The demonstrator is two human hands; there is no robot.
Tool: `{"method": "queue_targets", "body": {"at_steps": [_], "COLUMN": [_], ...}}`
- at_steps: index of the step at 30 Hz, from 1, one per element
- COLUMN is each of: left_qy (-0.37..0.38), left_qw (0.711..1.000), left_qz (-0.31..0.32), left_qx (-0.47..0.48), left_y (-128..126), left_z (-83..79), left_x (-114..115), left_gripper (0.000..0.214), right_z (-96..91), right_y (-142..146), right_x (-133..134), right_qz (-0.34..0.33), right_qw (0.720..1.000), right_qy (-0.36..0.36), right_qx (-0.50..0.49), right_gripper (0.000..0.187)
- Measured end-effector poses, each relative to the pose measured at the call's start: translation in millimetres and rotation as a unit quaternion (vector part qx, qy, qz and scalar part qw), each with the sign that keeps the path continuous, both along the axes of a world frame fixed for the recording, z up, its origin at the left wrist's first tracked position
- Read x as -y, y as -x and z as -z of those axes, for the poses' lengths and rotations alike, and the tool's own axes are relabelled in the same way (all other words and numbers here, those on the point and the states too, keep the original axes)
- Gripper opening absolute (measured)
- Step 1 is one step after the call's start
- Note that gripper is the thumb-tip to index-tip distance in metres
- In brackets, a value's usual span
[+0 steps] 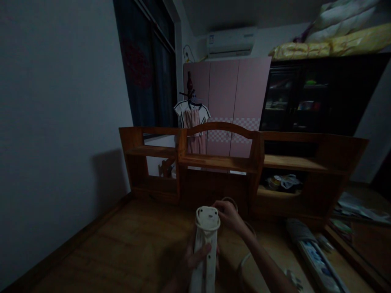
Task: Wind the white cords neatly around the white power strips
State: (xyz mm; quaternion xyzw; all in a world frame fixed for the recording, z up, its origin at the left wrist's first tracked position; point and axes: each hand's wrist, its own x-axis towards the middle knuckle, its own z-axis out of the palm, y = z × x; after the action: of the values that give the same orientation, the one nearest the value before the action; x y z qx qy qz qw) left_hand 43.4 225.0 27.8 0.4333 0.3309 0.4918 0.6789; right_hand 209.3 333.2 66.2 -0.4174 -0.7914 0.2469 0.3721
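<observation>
My left hand [197,260] is wrapped round a long white power strip [208,219], its thumb across the front. The strip stands tilted with one end up. Around that top end runs a loop of pale cord [199,223]. At the strip's upper right corner, my right hand [227,211] is closed, fingers pinched on the cord. More of the cord [241,264] trails behind my right forearm and down to the wooden surface. The lower end of the strip is cut off by the frame's bottom edge.
A wooden shelf unit [218,162] stands across the far side of the wooden surface [122,244]. On the right lie a long grey-and-blue packet [314,256] and a small pale object [293,280], too dim to make out. A bare wall [61,122] borders the left.
</observation>
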Motion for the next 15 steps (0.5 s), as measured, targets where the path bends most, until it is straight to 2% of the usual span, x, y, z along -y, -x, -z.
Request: {"method": "queue_targets", "body": {"at_steps": [4, 6, 8, 11, 15], "left_qy": [0.015, 0.009, 0.022, 0.027, -0.012], "left_qw": [0.998, 0.997, 0.992, 0.974, 0.958], "left_qz": [-0.053, -0.076, -0.125, -0.224, -0.275], "left_qx": [0.034, 0.031, 0.008, -0.038, -0.076], "left_y": [4, 8, 13, 22, 31], "left_z": [3.9, 6.4, 8.4, 9.6, 9.6], "left_x": [-13, -22, -29, -37, -44], "left_gripper": [0.049, 0.045, 0.044, 0.052, 0.061], "right_z": [1.2, -3.4, -9.9, -20.9, -37.3], "right_y": [2, 6, 12, 18, 20], "right_x": [3, 9, 16, 24, 34], "right_qz": [0.049, 0.062, 0.079, 0.101, 0.103], "right_qw": [0.994, 0.986, 0.972, 0.944, 0.918], "right_qy": [-0.017, -0.026, -0.040, -0.071, -0.107], "right_qx": [0.102, 0.154, 0.219, 0.306, 0.368], "right_gripper": [0.025, 0.027, 0.028, 0.027, 0.025]}}
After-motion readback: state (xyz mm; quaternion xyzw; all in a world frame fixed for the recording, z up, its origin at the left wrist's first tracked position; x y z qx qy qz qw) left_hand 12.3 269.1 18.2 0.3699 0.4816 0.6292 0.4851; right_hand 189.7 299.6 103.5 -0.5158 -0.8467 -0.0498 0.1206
